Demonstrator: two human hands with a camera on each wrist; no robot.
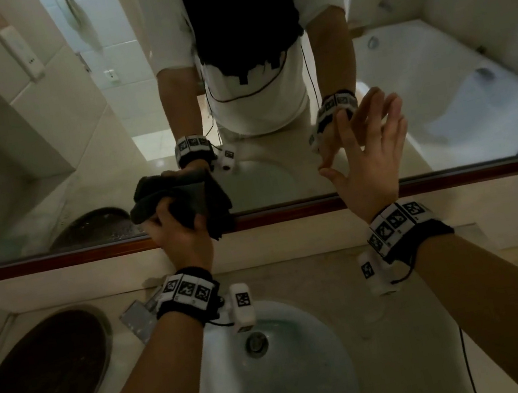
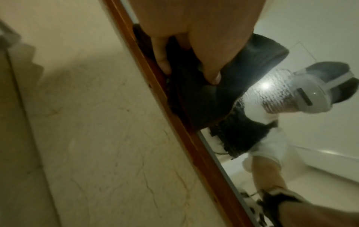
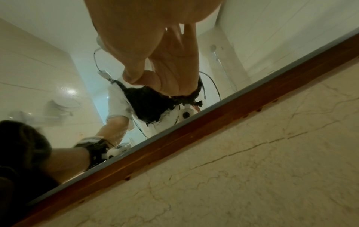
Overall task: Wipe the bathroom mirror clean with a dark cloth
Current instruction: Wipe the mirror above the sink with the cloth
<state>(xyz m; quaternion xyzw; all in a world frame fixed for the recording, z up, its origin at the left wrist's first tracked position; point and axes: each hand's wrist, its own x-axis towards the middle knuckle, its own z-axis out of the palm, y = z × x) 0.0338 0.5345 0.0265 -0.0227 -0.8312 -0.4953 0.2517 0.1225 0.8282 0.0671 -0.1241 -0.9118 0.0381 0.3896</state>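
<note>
Gripping the dark cloth (image 1: 180, 202) bunched in the left hand (image 1: 180, 233), fingers curled round the folds, and pressing it against the mirror (image 1: 105, 146) right at its lower edge, where the cloth is overlapping the wooden frame (image 1: 354, 199). Raising the right hand (image 1: 369, 157) just in front of the glass further toward the mirror's right side, fingers spread wide and holding nothing; whether the fingertips are touching the glass or hovering off it, impossible to tell. Working over the sink (image 1: 279, 364) set in the bench (image 1: 367, 281), with a dark round tray (image 1: 41, 380) lying near the bench's left edge. Judging progress: looking like wiping along the bottom strip of the mirror, left of centre. Showing hazy, streaked patches on the glass toward the lower left corner and some clouding toward the right side, so probably leaving much of the surface to cover. Not showing the upper part of the mirror at all, so no way of telling how much there is done.
</note>
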